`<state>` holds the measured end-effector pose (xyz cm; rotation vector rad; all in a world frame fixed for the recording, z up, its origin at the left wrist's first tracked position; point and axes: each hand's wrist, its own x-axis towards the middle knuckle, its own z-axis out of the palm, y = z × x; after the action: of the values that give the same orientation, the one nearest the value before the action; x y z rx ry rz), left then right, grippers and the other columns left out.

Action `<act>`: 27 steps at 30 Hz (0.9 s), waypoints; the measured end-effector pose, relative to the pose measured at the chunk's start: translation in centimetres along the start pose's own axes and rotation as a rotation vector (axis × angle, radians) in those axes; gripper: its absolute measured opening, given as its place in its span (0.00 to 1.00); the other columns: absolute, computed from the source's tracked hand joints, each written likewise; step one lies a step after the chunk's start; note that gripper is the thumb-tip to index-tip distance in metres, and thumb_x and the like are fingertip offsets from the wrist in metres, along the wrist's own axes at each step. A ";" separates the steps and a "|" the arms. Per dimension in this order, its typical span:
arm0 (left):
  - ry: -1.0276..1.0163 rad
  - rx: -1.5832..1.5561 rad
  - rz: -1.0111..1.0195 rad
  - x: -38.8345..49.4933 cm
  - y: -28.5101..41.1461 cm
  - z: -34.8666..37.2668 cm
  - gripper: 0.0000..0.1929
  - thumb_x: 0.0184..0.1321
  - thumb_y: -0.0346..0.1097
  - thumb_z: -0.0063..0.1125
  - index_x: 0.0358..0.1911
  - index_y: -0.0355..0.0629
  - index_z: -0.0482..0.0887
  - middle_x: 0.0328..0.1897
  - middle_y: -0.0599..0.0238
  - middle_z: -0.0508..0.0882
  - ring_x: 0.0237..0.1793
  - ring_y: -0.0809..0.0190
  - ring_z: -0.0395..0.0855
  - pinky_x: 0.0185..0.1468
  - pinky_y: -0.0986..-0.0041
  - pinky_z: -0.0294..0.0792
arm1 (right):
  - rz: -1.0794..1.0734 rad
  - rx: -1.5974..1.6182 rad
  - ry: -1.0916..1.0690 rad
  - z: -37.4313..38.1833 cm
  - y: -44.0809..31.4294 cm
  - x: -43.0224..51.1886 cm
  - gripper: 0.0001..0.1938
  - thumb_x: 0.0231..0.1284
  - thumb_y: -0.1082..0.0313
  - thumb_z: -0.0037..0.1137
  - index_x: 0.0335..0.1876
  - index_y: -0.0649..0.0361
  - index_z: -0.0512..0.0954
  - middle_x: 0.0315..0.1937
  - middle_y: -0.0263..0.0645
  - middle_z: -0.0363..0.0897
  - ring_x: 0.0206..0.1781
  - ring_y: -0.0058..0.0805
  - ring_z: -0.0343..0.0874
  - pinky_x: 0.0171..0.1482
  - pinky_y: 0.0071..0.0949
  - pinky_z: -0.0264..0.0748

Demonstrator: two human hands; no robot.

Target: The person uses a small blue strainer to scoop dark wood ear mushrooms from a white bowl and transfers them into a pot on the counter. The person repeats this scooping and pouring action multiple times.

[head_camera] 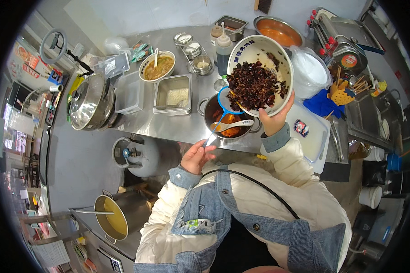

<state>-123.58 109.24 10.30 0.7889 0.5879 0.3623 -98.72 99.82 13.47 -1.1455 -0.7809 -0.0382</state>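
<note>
My left hand [197, 156] grips the handle of a blue-rimmed strainer [223, 99], whose mesh is over a steel pot [205, 108] on the counter. In my right hand [276, 117] a large white bowl [283, 65], bearing writing, is tilted toward the strainer. Dark red-brown chopped pieces [253, 83], probably dried chilli, lie in the bowl and reach its lower left rim, partly over the strainer. A pale soup spoon [237, 125] lies across the pot, above an orange-red mass [230, 131]. The bowl hides part of the pot and strainer.
On the steel counter [171, 128] stand a soup bowl [157, 68], a steel container [172, 94], squeeze bottles [224, 51] and a basin of orange liquid [279, 36]. A lidded plastic box [307, 128] is right of the pot. A gas cylinder [147, 157] stands below; a stockpot [112, 218] is lower left.
</note>
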 end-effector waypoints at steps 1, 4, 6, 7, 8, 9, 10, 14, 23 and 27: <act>0.013 -0.008 0.004 -0.1 -0.3 0.1 0.16 0.64 0.33 0.37 0.54 0.41 0.66 0.46 0.56 0.78 0.36 0.63 0.77 0.46 0.74 0.67 | 0.007 0.018 -0.005 -0.1 0.2 -0.1 0.51 0.34 0.79 0.54 0.66 0.55 0.34 0.61 0.44 0.49 0.61 0.36 0.57 0.61 0.33 0.59; 0.054 -0.017 -0.015 -0.3 -1.2 0.2 0.16 0.64 0.33 0.38 0.55 0.40 0.66 0.47 0.57 0.78 0.36 0.63 0.77 0.46 0.74 0.67 | 0.032 0.079 -0.021 -0.6 0.7 -0.3 0.51 0.35 0.77 0.56 0.66 0.55 0.34 0.61 0.45 0.49 0.61 0.36 0.57 0.61 0.33 0.58; 0.030 -0.007 -0.008 -0.2 -1.5 0.0 0.17 0.64 0.34 0.38 0.55 0.40 0.65 0.46 0.57 0.78 0.36 0.64 0.77 0.46 0.75 0.67 | 0.043 0.083 -0.029 -0.9 1.0 -0.5 0.51 0.35 0.76 0.57 0.66 0.55 0.34 0.61 0.45 0.48 0.61 0.35 0.56 0.62 0.33 0.57; 0.025 -0.009 -0.010 -0.2 -1.8 -0.1 0.17 0.64 0.34 0.38 0.55 0.40 0.65 0.46 0.57 0.78 0.36 0.64 0.77 0.46 0.75 0.67 | 0.051 0.096 -0.032 -1.1 1.2 -0.6 0.51 0.35 0.76 0.57 0.66 0.56 0.34 0.61 0.45 0.48 0.61 0.35 0.56 0.62 0.33 0.57; 0.013 0.004 -0.009 -0.1 -1.9 -0.3 0.17 0.63 0.34 0.38 0.55 0.40 0.65 0.47 0.57 0.78 0.36 0.64 0.77 0.46 0.75 0.67 | 0.047 0.069 -0.029 -1.2 1.4 -0.7 0.51 0.35 0.76 0.57 0.66 0.56 0.34 0.61 0.45 0.48 0.61 0.35 0.56 0.62 0.33 0.57; 0.006 0.012 -0.008 0.1 -2.0 -0.6 0.17 0.63 0.34 0.39 0.56 0.40 0.65 0.47 0.58 0.78 0.36 0.64 0.77 0.45 0.75 0.66 | 0.040 0.051 -0.031 -1.3 1.6 -0.9 0.51 0.35 0.75 0.57 0.66 0.56 0.34 0.61 0.45 0.48 0.62 0.36 0.56 0.62 0.33 0.56; 0.015 0.010 -0.015 0.2 -2.2 -0.8 0.17 0.63 0.35 0.39 0.56 0.41 0.65 0.47 0.58 0.78 0.36 0.65 0.77 0.45 0.75 0.66 | 0.034 0.038 -0.043 -1.4 1.8 -1.1 0.51 0.35 0.75 0.57 0.66 0.57 0.34 0.61 0.45 0.48 0.62 0.36 0.55 0.62 0.32 0.56; 0.035 0.060 -0.054 0.7 -1.9 -2.0 0.17 0.62 0.37 0.44 0.54 0.43 0.66 0.45 0.61 0.78 0.34 0.65 0.77 0.42 0.75 0.69 | 0.042 0.008 -0.017 -1.2 2.8 -2.0 0.51 0.35 0.74 0.58 0.66 0.58 0.34 0.61 0.45 0.48 0.62 0.36 0.55 0.62 0.32 0.55; -0.031 0.112 -0.111 1.4 0.5 -4.4 0.18 0.62 0.37 0.44 0.54 0.42 0.65 0.46 0.60 0.78 0.35 0.66 0.77 0.43 0.77 0.69 | 0.027 -0.013 0.012 0.3 3.2 -3.4 0.51 0.36 0.74 0.58 0.66 0.59 0.34 0.61 0.46 0.47 0.62 0.37 0.56 0.61 0.33 0.58; -0.080 0.118 -0.116 1.8 0.6 -5.2 0.18 0.62 0.37 0.45 0.55 0.42 0.65 0.46 0.61 0.78 0.35 0.67 0.77 0.43 0.77 0.68 | 0.059 0.004 0.035 0.6 3.4 -3.9 0.51 0.37 0.74 0.57 0.66 0.58 0.34 0.61 0.47 0.48 0.62 0.37 0.56 0.61 0.33 0.58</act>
<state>-125.43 113.45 7.25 0.8741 0.5804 0.1899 -100.53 100.41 8.66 -1.1608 -0.7153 -0.0075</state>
